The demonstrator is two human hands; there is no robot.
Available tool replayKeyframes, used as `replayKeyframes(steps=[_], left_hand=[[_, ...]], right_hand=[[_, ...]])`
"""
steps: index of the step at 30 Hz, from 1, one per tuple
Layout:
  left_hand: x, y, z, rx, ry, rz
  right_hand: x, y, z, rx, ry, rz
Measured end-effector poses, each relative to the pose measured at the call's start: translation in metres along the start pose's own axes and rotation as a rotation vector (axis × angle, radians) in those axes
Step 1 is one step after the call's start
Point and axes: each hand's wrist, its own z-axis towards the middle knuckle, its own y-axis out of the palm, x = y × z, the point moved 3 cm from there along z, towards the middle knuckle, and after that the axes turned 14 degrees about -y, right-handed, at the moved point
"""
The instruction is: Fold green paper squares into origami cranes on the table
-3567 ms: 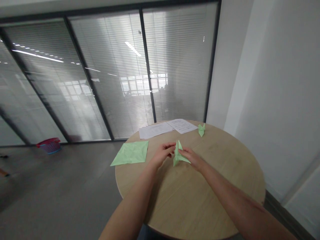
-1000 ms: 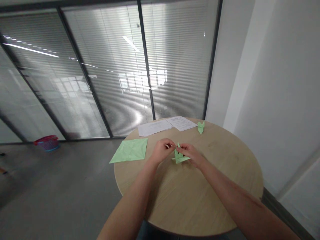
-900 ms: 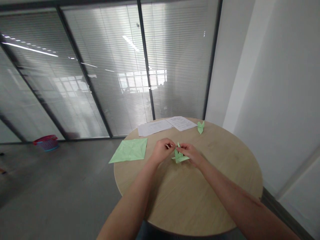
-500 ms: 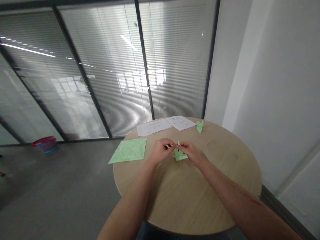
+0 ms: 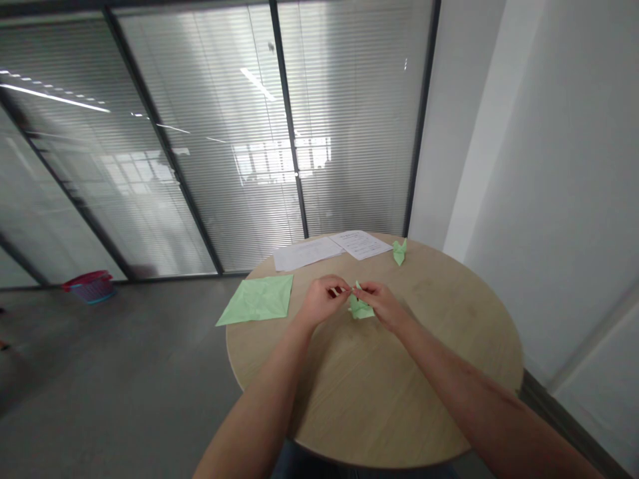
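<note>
Near the middle of the round wooden table, a small piece of folded green paper (image 5: 361,309) is pinched between my hands. My left hand (image 5: 323,299) has its thumb and fingertips closed at the paper's upper left tip. From the other side, my right hand (image 5: 382,301) grips the upper part between thumb and fingers. Part of the paper is hidden behind the fingers, so its exact shape cannot be made out. To the left of my hands lies a flat, creased green sheet (image 5: 259,298), overhanging the table's left edge.
A second folded green paper figure (image 5: 399,251) stands at the back right of the table (image 5: 399,399). White printed sheets (image 5: 360,245) lie at the back edge. A red and blue basket (image 5: 90,287) is on the floor at left. A wall borders the right side.
Both hands stay at almost the same spot, still pinching the folded paper. Its lower edge has shifted very slightly; the other papers have not moved.
</note>
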Motion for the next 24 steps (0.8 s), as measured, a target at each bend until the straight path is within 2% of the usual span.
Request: replayKeyframes(steps=[10, 14, 20, 24], left_hand=[[0.001, -0.001, -0.001, 0.043, -0.025, 0.056], [-0.005, 0.001, 0.0, 0.089, -0.104, -0.011], [-0.018, 0.016, 0.004, -0.019, -0.231, -0.137], [-0.023, 0.018, 0.006, -0.023, -0.291, -0.193]], right_hand=[[-0.002, -0.001, 0.002, 0.046, -0.041, 0.01], [0.0, -0.005, 0.003, 0.105, -0.037, 0.014], [0.0, -0.004, 0.003, 0.092, -0.055, -0.024], [-0.003, -0.003, 0.003, 0.075, -0.072, -0.085]])
